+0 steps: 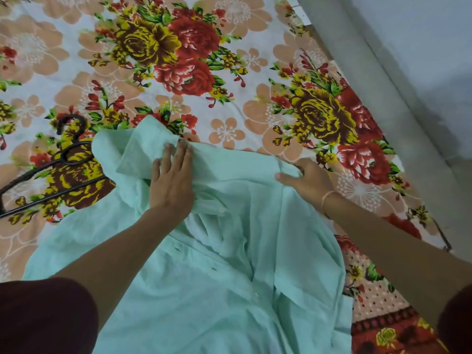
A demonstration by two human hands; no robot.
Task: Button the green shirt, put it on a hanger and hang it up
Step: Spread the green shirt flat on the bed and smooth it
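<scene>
Shirt (217, 290), pale green, lies rumpled and unbuttoned on floral bedsheet (229, 98).

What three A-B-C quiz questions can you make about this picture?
1. Where is the hanger?
A) on the floral bedsheet beside the green shirt
B) on a wall hook
C) inside the shirt

2. What colour is the hanger?
A) white
B) black
C) pink

3. What is the right hand doing?
A) lying flat
B) holding the hanger
C) gripping the shirt

Answers:
1 A, it lies on the sheet next to the shirt.
2 B, its hook and bars are black.
3 C, it clutches the shirt's edge.
</scene>
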